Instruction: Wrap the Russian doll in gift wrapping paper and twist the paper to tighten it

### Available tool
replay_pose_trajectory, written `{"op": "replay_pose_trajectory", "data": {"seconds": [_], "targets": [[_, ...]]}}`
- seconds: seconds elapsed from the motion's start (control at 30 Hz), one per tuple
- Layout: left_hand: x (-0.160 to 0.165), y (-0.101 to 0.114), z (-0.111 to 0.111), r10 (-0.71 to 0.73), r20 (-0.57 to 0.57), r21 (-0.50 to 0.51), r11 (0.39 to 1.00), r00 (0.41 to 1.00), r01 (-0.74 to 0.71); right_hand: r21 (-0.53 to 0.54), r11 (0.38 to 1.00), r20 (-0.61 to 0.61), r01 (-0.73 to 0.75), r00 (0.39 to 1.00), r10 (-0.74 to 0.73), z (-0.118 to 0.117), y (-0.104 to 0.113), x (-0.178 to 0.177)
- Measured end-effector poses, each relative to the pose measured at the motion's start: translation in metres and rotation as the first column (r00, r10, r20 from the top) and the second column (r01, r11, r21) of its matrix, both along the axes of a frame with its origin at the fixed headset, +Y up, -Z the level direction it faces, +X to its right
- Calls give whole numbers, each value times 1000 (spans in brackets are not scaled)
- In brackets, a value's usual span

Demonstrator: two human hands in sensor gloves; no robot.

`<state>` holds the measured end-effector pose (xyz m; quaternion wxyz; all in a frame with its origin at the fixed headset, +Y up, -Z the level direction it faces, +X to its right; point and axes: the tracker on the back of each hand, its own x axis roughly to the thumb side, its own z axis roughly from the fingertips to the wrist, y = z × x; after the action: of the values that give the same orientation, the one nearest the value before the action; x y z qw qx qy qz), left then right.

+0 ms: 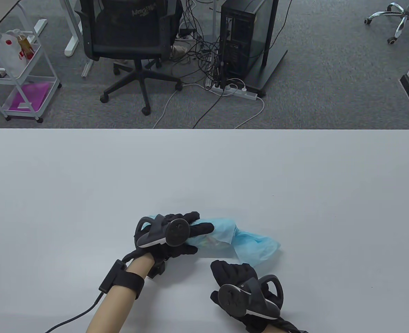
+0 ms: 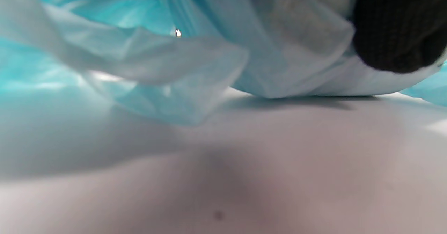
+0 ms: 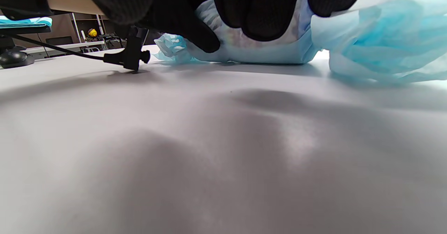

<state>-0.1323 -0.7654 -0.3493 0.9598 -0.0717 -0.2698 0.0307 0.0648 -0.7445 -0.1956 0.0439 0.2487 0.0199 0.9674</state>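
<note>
Lying on its side near the front of the white bench (image 1: 294, 166), the doll (image 1: 211, 239) sits inside blue wrapping paper (image 1: 253, 242), its right end twisted into a loose tail. Left hand (image 1: 171, 234) grips the bundle, fingers curled over it, hiding most of it. Right hand (image 1: 242, 284) rests just beside it, grip slack, holding nothing. Beyond the bench: office chair (image 1: 131, 41), computer tower (image 1: 242, 38), cable tangle (image 1: 204, 52), white cart (image 1: 20, 79).
</note>
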Motion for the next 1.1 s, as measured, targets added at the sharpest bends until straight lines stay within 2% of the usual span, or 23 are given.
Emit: {"op": "replay_pose_trajectory", "data": {"seconds": [0.17, 0.33, 0.5, 0.6, 0.67, 0.73, 0.8, 0.87, 0.9, 0.97, 1.1], "targets": [[4, -3, 0, -78, -3, 0, 997, 997, 78, -25, 999, -8, -31, 999, 31, 0, -7, -3], [5, 2, 10, -42, 9, 68, 997, 999, 41, -26, 998, -11, -54, 999, 53, 0, -9, -4], [-1, 30, 32, 21, 69, 170, 985, 997, -32, -30, 997, -2, -64, 998, 64, -1, -9, -3], [-4, 54, 55, 42, 113, 287, 955, 993, -74, -41, 997, 7, -65, 998, 65, -2, -11, -2], [-6, 67, 78, 59, 138, 349, 931, 989, -105, -43, 997, 10, -66, 998, 66, -2, -11, -1], [-6, 67, 103, 74, 142, 279, 954, 987, -111, -38, 997, 11, -71, 997, 71, -2, -11, -1], [-6, 53, 119, 73, 89, 122, 989, 993, -84, -39, 997, 8, -71, 997, 72, -2, -11, -1], [-7, 31, 129, 58, 51, -61, 997, 997, -55, -50, 996, -3, -73, 997, 73, -1, -12, -2], [-7, 19, 132, 73, 43, -88, 994, 996, -69, -54, 995, -9, -78, 997, 78, -1, -13, -4], [-5, 6, 135, 39, 34, -91, 995, 999, -36, -55, 995, -18, -87, 996, 86, 0, -15, -5], [0, 1, 141, -85, 70, 19, 996, 994, 84, -54, 995, -30, -78, 997, 76, 1, -14, -5]]}}
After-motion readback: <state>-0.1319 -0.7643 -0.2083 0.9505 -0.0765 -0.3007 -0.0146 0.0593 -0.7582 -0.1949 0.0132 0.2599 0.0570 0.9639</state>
